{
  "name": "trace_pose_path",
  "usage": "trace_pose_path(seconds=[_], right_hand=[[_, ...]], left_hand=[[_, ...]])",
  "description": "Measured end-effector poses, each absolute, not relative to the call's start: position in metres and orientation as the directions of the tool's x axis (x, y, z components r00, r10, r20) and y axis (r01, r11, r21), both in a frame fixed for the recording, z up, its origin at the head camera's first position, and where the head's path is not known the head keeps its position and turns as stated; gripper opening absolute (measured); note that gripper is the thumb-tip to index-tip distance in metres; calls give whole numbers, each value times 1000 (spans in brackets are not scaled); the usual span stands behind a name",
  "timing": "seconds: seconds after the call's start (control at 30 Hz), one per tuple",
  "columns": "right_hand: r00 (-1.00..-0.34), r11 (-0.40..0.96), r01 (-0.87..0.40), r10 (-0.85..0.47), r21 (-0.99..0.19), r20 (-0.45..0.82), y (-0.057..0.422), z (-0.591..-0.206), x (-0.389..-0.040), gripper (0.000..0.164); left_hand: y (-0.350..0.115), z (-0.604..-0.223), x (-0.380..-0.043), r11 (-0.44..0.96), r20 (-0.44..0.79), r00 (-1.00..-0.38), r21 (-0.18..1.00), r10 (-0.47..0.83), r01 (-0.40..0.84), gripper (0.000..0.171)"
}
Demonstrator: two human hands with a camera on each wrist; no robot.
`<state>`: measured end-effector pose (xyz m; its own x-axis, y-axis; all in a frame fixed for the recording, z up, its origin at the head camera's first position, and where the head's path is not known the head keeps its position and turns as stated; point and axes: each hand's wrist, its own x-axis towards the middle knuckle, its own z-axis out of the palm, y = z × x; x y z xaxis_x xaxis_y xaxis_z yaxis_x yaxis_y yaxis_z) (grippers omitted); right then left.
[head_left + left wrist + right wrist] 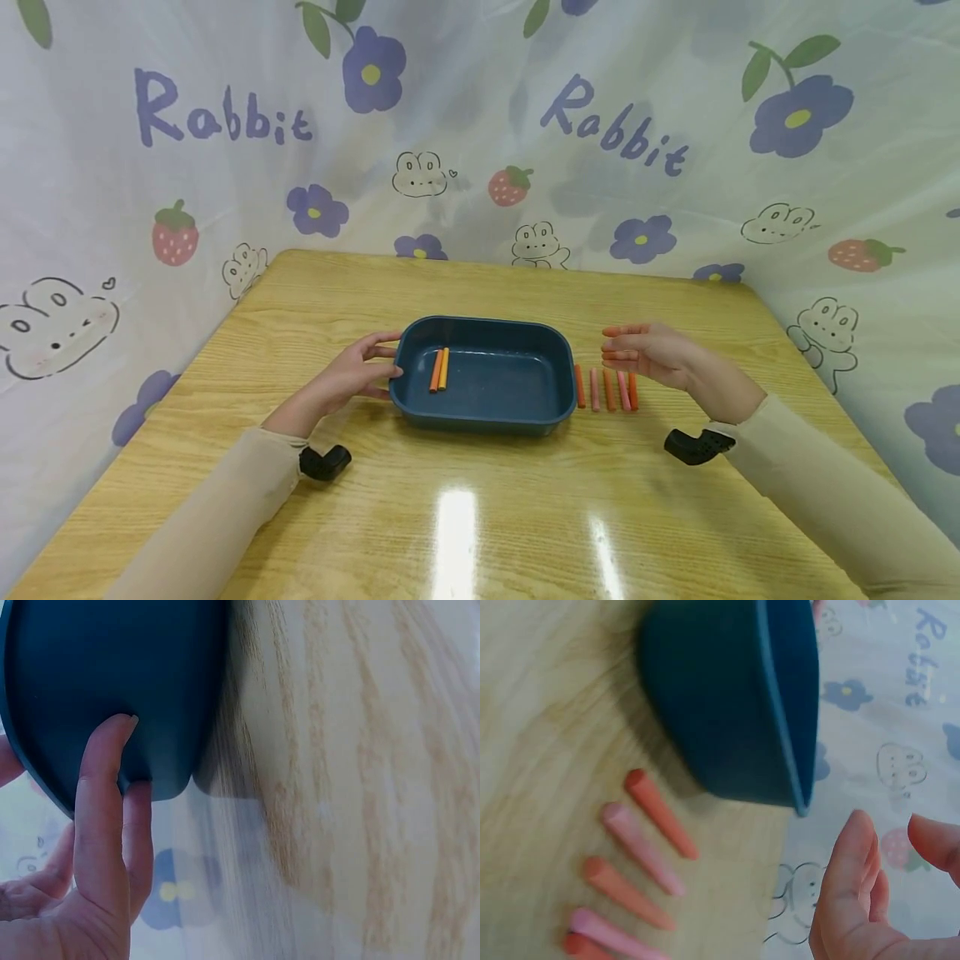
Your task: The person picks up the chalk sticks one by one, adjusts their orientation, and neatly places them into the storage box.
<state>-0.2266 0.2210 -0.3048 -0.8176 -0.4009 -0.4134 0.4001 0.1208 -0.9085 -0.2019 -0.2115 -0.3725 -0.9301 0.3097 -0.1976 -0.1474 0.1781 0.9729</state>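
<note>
A dark blue rectangular box (483,423) stands open-topped on the table. An orange crayon-like stick (436,372) and a yellow one (444,369) lie side by side in its left part. My left hand (352,375) holds the box's left end, fingertips (109,742) against the outer wall and one digit at the rim. Right of the box, my right hand (660,354) hovers near a row of sticks, its thumb and fingers apart with nothing between them. The row holds several sticks, among them a red-orange stick (660,814), a pink stick (643,847) and an orange stick (628,891).
The wooden table (360,517) reaches back to a white curtain (480,100) printed with rabbits, flowers and strawberries, which also hangs at both sides. Black wrist devices sit at the left cuff (281,450) and the right cuff (750,421).
</note>
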Motion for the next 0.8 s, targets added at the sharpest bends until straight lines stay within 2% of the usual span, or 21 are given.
trace_pose_path(seconds=[0.27, 0.8], right_hand=[[-853, 82, 391, -341, -917, -395, 238, -325, -219, 61], [-910, 88, 369, -168, -925, -379, 260, -363, -212, 60]], left_hand=[[-211, -371, -200, 178, -202, -931, 972, 305, -152, 62], [-213, -373, -202, 174, -200, -930, 973, 307, -152, 63]])
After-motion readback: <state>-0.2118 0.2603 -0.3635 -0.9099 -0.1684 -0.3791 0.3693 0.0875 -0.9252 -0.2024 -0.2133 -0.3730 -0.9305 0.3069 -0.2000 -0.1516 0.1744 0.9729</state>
